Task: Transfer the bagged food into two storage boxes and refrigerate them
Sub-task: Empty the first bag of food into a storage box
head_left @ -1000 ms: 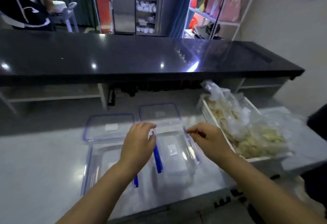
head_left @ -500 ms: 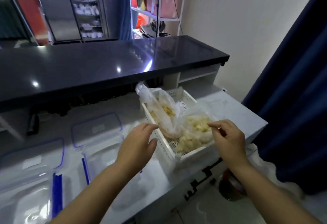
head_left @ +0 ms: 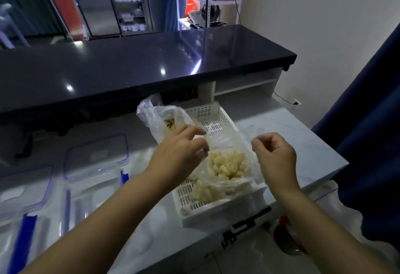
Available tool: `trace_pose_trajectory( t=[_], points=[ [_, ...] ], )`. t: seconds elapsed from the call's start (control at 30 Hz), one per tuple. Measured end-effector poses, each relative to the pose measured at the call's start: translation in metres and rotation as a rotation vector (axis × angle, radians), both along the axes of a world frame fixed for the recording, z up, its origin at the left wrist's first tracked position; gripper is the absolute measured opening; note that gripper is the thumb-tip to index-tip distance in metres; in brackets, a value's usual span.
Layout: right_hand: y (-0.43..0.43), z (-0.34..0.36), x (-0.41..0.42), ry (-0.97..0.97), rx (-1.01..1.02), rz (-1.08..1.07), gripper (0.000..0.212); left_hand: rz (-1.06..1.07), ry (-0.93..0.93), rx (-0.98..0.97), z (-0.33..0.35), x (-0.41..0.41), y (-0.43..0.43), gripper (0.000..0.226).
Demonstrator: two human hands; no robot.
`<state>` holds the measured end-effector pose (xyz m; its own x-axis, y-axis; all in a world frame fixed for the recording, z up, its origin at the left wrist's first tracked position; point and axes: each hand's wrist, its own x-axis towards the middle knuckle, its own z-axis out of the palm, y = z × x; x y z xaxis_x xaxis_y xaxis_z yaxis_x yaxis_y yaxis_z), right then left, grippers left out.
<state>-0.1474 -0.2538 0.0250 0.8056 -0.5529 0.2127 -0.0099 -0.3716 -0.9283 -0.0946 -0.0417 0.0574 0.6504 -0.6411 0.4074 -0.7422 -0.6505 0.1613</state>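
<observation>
A white perforated basket stands on the white worktop and holds clear plastic bags. The near bag of pale yellow food pieces lies open between my hands. My left hand grips the bag's left edge with curled fingers. My right hand pinches the film at the bag's right edge between thumb and forefinger. A second bag with darker yellow bits stands at the basket's far left. Two clear storage boxes with blue clips sit open at the left, the nearer one beside my left forearm and the other at the frame's edge.
Two clear lids lie behind the boxes. A raised black counter runs across the back. The worktop's edge drops off just right of the basket, next to a dark blue curtain. Shelving stands beyond the counter.
The view swung right from the boxes to the basket. Both hands left the right-hand box, reached the near bag and now hold its mouth apart.
</observation>
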Motion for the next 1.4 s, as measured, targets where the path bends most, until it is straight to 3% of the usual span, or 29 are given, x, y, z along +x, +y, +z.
trace_pose_trajectory(
  t=[0.17, 0.27, 0.33, 0.47, 0.73, 0.77, 0.9, 0.97, 1.07, 1.2, 1.4],
  points=[
    [0.003, 0.032, 0.01, -0.064, -0.001, 0.211, 0.011, -0.003, 0.011, 0.021, 0.024, 0.016, -0.037, 0.043],
    [0.001, 0.049, 0.012, -0.102, -0.077, 0.278, 0.011, -0.045, 0.208, -0.044, 0.039, 0.021, -0.062, 0.061],
    [-0.002, 0.058, 0.01, -0.12, -0.112, 0.315, 0.01, -0.061, 0.322, -0.116, 0.047, 0.024, -0.072, 0.052],
    [-0.014, 0.062, 0.005, -0.131, -0.138, 0.322, 0.008, -0.093, 0.247, -0.077, 0.06, 0.028, -0.081, 0.011],
    [-0.016, 0.026, -0.004, -0.131, -0.004, 0.239, 0.007, -0.001, 0.226, -0.226, 0.081, 0.028, -0.072, 0.009],
    [-0.013, 0.02, -0.007, -0.126, 0.017, 0.251, 0.011, 0.011, 0.232, -0.277, 0.088, 0.027, -0.07, 0.009],
    [0.005, 0.003, -0.017, -0.145, -0.012, 0.286, 0.074, 0.058, 0.296, -0.505, 0.112, 0.023, -0.058, 0.016],
    [0.016, 0.003, -0.016, -0.18, -0.099, 0.264, 0.08, 0.088, 0.29, -0.574, 0.122, 0.022, -0.05, 0.011],
    [0.033, 0.01, -0.009, -0.234, -0.104, 0.24, 0.06, 0.095, 0.293, -0.667, 0.131, 0.018, -0.035, 0.012],
    [0.062, 0.022, 0.006, -0.261, 0.088, 0.258, 0.006, 0.098, 0.319, -0.749, 0.141, 0.009, -0.008, 0.019],
    [0.109, 0.026, 0.022, -0.252, 0.134, 0.412, 0.011, 0.247, 0.363, -0.855, 0.134, 0.007, 0.075, 0.009]
  ],
)
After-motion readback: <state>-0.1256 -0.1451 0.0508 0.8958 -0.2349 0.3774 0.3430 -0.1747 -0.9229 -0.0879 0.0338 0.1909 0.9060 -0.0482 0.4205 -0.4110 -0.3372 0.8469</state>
